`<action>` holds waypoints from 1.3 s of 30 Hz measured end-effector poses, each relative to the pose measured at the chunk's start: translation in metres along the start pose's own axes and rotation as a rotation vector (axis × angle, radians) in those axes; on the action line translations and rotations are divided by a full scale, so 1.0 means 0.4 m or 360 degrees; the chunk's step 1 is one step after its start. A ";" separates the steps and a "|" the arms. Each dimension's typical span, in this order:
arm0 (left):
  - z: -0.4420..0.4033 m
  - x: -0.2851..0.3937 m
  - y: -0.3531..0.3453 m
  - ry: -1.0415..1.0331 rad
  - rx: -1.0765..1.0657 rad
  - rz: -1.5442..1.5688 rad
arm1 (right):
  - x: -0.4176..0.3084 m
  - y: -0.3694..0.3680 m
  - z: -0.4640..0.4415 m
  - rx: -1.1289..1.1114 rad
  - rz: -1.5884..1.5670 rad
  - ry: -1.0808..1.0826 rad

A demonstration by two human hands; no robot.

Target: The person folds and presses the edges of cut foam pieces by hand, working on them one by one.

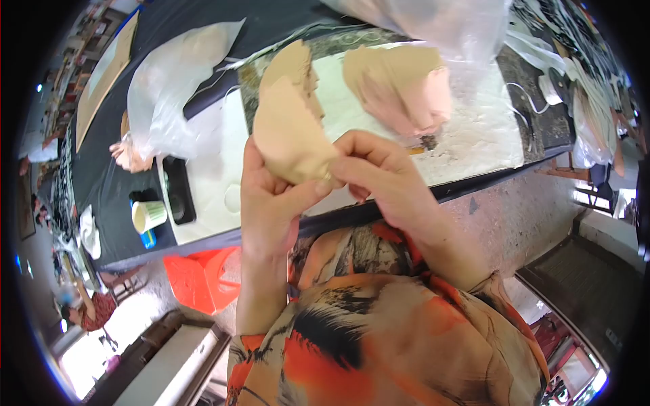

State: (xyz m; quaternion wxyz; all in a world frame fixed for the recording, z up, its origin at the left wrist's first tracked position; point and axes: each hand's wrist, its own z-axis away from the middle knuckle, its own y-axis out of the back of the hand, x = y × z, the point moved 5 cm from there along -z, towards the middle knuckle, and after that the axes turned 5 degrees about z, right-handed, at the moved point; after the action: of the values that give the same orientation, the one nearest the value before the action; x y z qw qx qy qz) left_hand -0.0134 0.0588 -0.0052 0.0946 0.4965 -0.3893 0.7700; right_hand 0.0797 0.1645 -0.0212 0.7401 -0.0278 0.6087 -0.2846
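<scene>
A beige, curved piece of soft sheet material (291, 125), perhaps several layers, is held up over the table's near edge. My left hand (271, 193) grips its lower end, thumb on top and fingers behind. At the same end, the fingertips of my right hand (382, 169) pinch the lower right corner, close to the left thumb. The piece's right edge looks ragged and layered. Beyond my hands, a stack of similar beige pieces (396, 84) lies on a white sheet (481, 125); its front edges look pinkish.
Left on the table are a plastic bag (169, 88), a black phone-like object (179, 191) and a paper cup (148, 216). Another clear bag (447, 24) lies at the back. A red plastic stool (200, 279) stands below the edge. A person (95, 308) is far left.
</scene>
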 end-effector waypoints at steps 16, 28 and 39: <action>-0.080 0.037 -0.200 0.0209 -0.0553 -0.0130 | -0.248 0.161 0.106 0.0644 0.0776 0.0549; -0.165 0.063 0.049 -0.0670 0.0234 -0.1464 | -0.255 0.224 0.078 0.1330 0.1374 0.0855; -0.247 0.044 0.077 -0.0537 0.0175 -0.1612 | -0.009 0.065 -0.169 0.0378 0.0751 0.0363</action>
State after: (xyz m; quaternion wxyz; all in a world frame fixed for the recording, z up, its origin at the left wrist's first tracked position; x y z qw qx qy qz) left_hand -0.1069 0.1021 -0.0261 0.3644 0.7432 -0.0699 0.5567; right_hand 0.0274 0.2088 -0.0455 0.7107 0.2339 0.6400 -0.1750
